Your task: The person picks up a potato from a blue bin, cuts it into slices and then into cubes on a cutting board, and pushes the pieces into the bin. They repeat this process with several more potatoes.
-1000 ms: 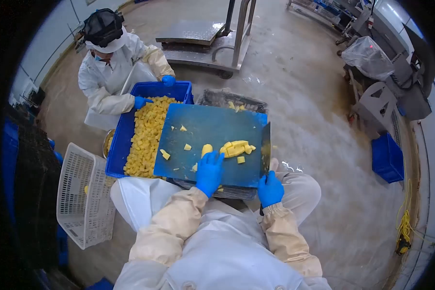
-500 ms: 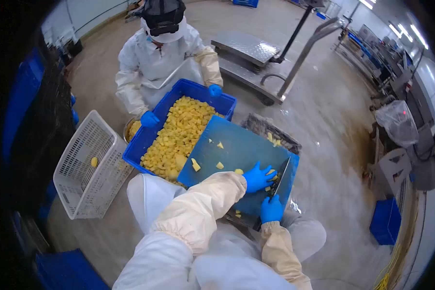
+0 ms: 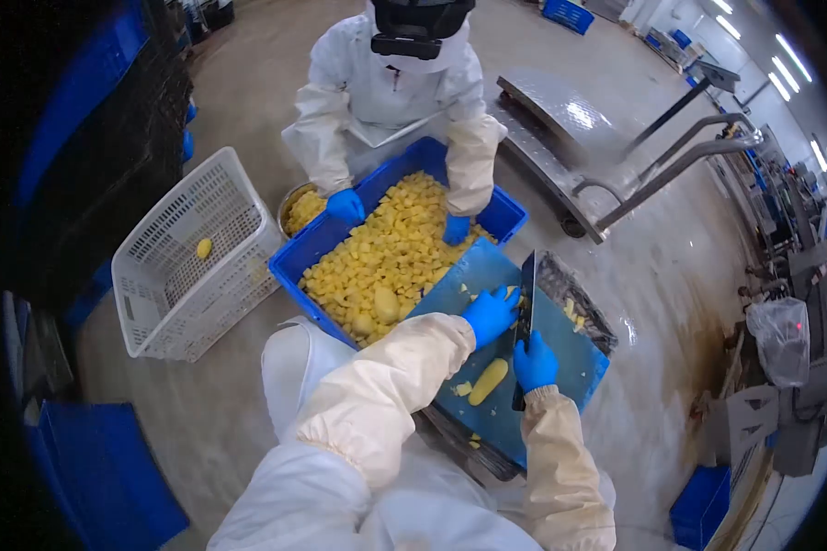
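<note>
My right hand (image 3: 535, 362), in a blue glove, is closed around a knife (image 3: 526, 298) whose wide dark blade points away from me across the blue-green cutting board (image 3: 570, 354). My left hand (image 3: 492, 318), also gloved in blue, is by the blade's left side with fingers stretched toward it; anything under the palm is hidden. A long peeled potato (image 3: 488, 381) lies on the board just left of the knife handle, with small cut bits beside it. Beyond the board's left edge stands a blue crate (image 3: 289, 292) full of diced potatoes (image 3: 390, 243) and a few bigger pieces.
Facing me, a co-worker (image 3: 395, 101) has both gloved hands at the crate. A white basket (image 3: 193, 253) with one potato stands at left, near a round bowl (image 3: 301, 209). A dark bin (image 3: 574, 285) holding scraps sits under the board. A platform cart (image 3: 560, 156) stands behind.
Loose pieces at the board's left are gone, and the long potato now shows near me. The knife and my left hand have shifted leftward on the board. The co-worker's hand has reached into the dice.
</note>
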A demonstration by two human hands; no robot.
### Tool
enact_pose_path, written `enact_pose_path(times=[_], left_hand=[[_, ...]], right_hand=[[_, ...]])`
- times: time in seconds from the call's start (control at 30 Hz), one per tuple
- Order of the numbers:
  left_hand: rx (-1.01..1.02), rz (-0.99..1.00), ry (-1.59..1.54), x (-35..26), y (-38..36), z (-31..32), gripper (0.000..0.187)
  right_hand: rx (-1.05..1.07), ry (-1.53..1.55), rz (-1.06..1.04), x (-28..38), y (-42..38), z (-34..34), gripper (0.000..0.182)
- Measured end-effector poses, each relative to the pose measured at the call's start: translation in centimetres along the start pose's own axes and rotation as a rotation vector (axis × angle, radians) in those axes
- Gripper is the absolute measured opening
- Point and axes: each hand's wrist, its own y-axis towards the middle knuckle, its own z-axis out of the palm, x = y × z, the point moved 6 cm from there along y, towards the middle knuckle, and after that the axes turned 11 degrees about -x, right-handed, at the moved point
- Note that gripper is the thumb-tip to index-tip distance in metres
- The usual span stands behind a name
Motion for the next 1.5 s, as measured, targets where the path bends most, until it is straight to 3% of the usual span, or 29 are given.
enact_pose_path(times=[0.2,0.27,0.33,0.4,0.43,0.5,0.53,0.6,0.63,0.7,0.73,0.77,0.83,0.9,1.0,1.07,1.2,1.3,1.4,1.43,1.5], left_hand=[[-0.099,0.049,0.017,6.4,-2.8,-1.8,0.027],[-0.012,-0.076,-0.168,9.6,-3.5,-2.0,0.037],[-0.009,-0.178,-0.039,13.0,-4.2,-3.3,0.048],[-0.012,-0.159,0.123,15.9,-5.0,-6.6,0.053],[-0.012,-0.160,0.121,17.0,-5.2,-7.2,0.053],[-0.292,-0.264,0.255,18.9,-5.8,-9.9,0.047],[-0.287,-0.265,0.255,18.6,-5.7,-10.3,0.047],[-0.174,-0.473,0.096,18.4,-4.8,-10.3,0.032],[-0.094,-0.564,-0.012,16.3,-4.1,-11.0,0.016],[-0.093,-0.549,-0.040,10.0,-4.4,-10.5,0.010],[-0.141,-0.431,-0.160,6.0,-4.6,-11.6,0.008],[-0.074,-0.430,-0.415,3.1,-5.9,-6.5,0.006],[-0.193,-0.277,-0.276,-3.3,-7.3,-8.4,0.009],[-0.149,-0.302,-0.231,-6.4,-8.2,-7.3,0.013],[-0.018,-0.389,-0.201,-8.0,-9.1,-5.6,0.023],[0.149,-0.465,-0.165,-8.3,-9.6,-4.4,0.022],[0.164,-0.497,-0.187,-8.7,-9.6,-4.3,0.027],[0.125,-0.616,-0.291,-9.2,-9.7,-1.9,0.040],[0.144,-0.636,-0.369,-9.5,-9.2,-0.7,0.047],[0.167,-0.594,-0.381,-10.0,-9.1,0.0,0.047],[0.043,-0.714,-0.476,-9.7,-9.4,1.0,0.051]], right_hand=[[0.022,0.027,-0.005,6.0,1.5,2.2,0.026],[0.070,0.074,-0.011,8.3,2.2,3.2,0.029],[0.067,0.121,-0.030,9.6,3.2,4.5,0.029],[0.112,0.196,-0.008,11.1,3.9,5.0,0.028],[0.116,0.210,-0.017,12.1,3.8,4.2,0.026],[0.084,0.274,0.013,11.5,3.0,3.3,0.024],[0.052,0.341,0.037,11.3,2.6,2.4,0.023],[0.000,0.428,0.105,9.9,0.5,-0.8,0.020],[-0.048,0.489,0.133,8.0,-0.8,-1.4,0.019],[-0.111,0.534,0.229,4.2,-4.1,-3.2,0.015],[-0.125,0.517,0.292,3.2,-5.9,-4.8,0.013],[-0.149,0.599,0.380,2.3,-7.9,-5.8,0.012],[-0.197,0.649,0.475,0.6,-11.6,-7.5,0.009],[-0.219,0.618,0.484,-1.5,-15.1,-8.2,0.007],[-0.264,0.538,0.495,-4.5,-19.0,-8.2,0.007],[-0.269,0.782,0.629,-5.4,-21.0,-7.6,0.007],[-0.283,0.792,0.635,-5.9,-22.4,-7.2,0.008],[-0.180,0.725,0.678,-6.4,-23.1,-6.4,0.008],[-0.276,0.393,0.350,-6.3,-22.6,-6.2,0.018],[-0.201,0.340,0.381,-5.6,-22.0,-6.7,0.017],[-0.196,0.323,0.381,-5.7,-21.8,-6.6,0.018]])
